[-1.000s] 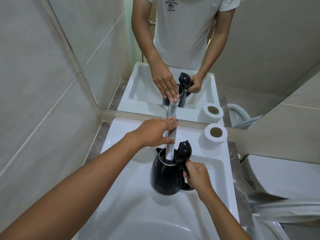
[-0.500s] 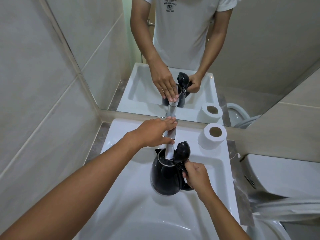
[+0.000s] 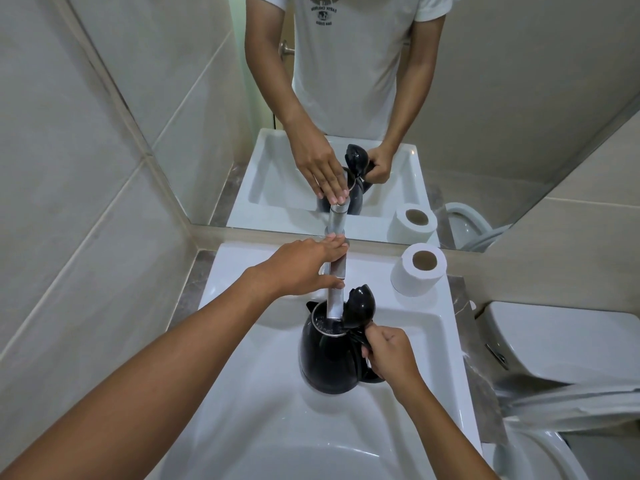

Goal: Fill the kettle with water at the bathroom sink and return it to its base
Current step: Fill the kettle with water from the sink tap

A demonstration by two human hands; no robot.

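Note:
A black kettle (image 3: 327, 358) stands upright in the white sink basin (image 3: 263, 420) with its lid hinged open. The chrome tap spout (image 3: 334, 303) reaches over its mouth, and water shows inside the rim. My right hand (image 3: 389, 351) grips the kettle's handle on the right side. My left hand (image 3: 304, 266) rests over the tap lever (image 3: 337, 266), fingers along its top and thumb underneath.
A toilet paper roll (image 3: 417, 273) stands on the sink's back right corner. A toilet with its cistern (image 3: 554, 344) sits close on the right. A mirror (image 3: 485, 116) covers the wall behind the sink. Tiled wall closes in the left side.
Almost nothing has moved; both hands keep their hold on the tap lever and the kettle handle. Water is now visible inside the kettle's rim.

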